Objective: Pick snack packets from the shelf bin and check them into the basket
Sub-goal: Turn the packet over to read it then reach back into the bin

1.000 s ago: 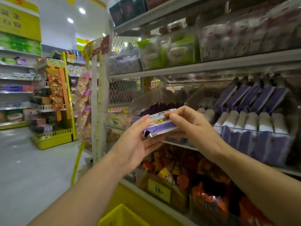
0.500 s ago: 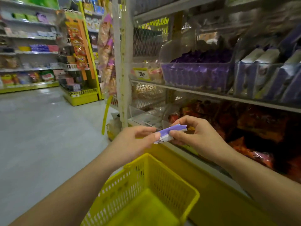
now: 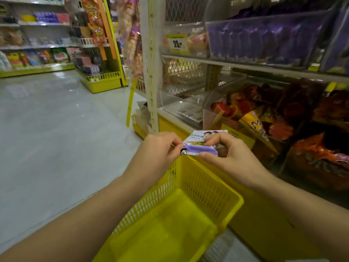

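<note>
- The snack packet, purple with a white printed face, is held flat in the air near the picture's middle, just above the far rim of the basket.
- The left hand pinches the packet's end at 9 o'clock, thumb and fingertips closed on the crimped foil edge.
- The right hand holds the end at 3 o'clock, with the forefinger curled over the top face and the thumb along the lower edge. The other fingers are loosely bent behind.
- The basket lies at 6 o'clock from the packet, with its open top toward the camera. Only bare yellow plastic shows on its floor, so the task looks to be at an early stage.
- The shelf bin of matching purple packets sits at 1 o'clock, well apart and higher up. A bin of orange wrappers is near at 2 o'clock.
- The step in hand looks like the check: 1 packet is out of the bin with its face turned up for reading, over the basket and not yet in it.
- The next move calls for lowering the packet toward 6 o'clock and loosening both pinches only once it is inside the walls. A light foil packet could catch on the rim.
</note>
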The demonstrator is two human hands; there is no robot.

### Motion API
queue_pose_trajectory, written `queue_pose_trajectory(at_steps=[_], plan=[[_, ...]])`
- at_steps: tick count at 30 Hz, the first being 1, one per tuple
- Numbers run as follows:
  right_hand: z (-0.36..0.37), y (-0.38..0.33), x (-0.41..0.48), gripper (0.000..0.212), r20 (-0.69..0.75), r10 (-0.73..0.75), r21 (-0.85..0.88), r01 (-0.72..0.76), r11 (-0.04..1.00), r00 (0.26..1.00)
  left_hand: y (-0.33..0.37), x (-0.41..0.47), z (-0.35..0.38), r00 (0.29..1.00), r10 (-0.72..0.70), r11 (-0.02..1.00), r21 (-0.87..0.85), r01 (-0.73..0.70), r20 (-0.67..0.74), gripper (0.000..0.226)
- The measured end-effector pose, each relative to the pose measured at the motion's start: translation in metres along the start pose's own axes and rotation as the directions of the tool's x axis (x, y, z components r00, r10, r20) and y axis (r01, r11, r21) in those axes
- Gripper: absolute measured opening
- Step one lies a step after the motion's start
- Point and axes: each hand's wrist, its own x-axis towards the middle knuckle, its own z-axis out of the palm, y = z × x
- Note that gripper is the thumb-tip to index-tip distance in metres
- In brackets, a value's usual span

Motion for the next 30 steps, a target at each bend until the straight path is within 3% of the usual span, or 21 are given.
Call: queue_pose_trajectory(at_steps=[3,6,9,13,20,24,25,27,29,30], plan=[[0.020,0.014,0.000,0.025,0.025,-0.010,-0.004,0.010,1.000,1.000,-0.012,-0.012,0.015,0.998,-0.058,0.998,-0.016,0.057,-0.025,0.007],[0.042,0.029,0.002,0.035,0.026,-0.039,-0.172,0.042,0.984,0.999,-0.024,-0.021,0.030,0.997,-0.079,0.996,-0.029,0.079,-0.024,0.008],[0.064,0.042,0.001,0.032,0.013,-0.010,-0.206,0.012,0.979,1.000,-0.037,-0.031,0.048,0.964,-0.266,0.955,-0.144,0.259,-0.030,0.010],[0.093,0.073,-0.007,0.022,0.083,0.052,-0.109,-0.043,0.993,0.995,-0.064,-0.056,0.078,0.797,-0.593,0.684,-0.452,0.573,0.115,0.036],[0.146,0.137,-0.007,0.030,0.267,0.234,-0.091,-0.218,0.972,0.935,-0.120,-0.100,0.134,0.566,-0.715,0.274,-0.579,0.768,0.411,0.039],[0.172,0.172,-0.003,0.026,0.335,0.335,-0.123,-0.312,0.942,0.880,-0.151,-0.116,0.169,0.377,-0.646,-0.249,-0.651,0.717,0.663,0.043],[0.177,0.181,-0.003,0.026,0.355,0.353,-0.134,-0.327,0.936,0.866,-0.158,-0.120,0.178,0.320,-0.643,-0.321,-0.623,0.713,0.696,0.037],[0.187,0.198,-0.003,0.033,0.424,0.358,-0.152,-0.324,0.934,0.832,-0.168,-0.127,0.199,0.204,-0.651,-0.367,-0.539,0.758,0.731,0.023],[0.196,0.209,-0.002,0.036,0.504,0.370,-0.195,-0.315,0.929,0.780,-0.179,-0.139,0.223,0.095,-0.719,-0.270,-0.403,0.875,0.688,0.021],[0.199,0.215,0.000,0.036,0.531,0.393,-0.234,-0.315,0.920,0.751,-0.185,-0.145,0.233,0.076,-0.750,-0.201,-0.337,0.920,0.657,0.020]])
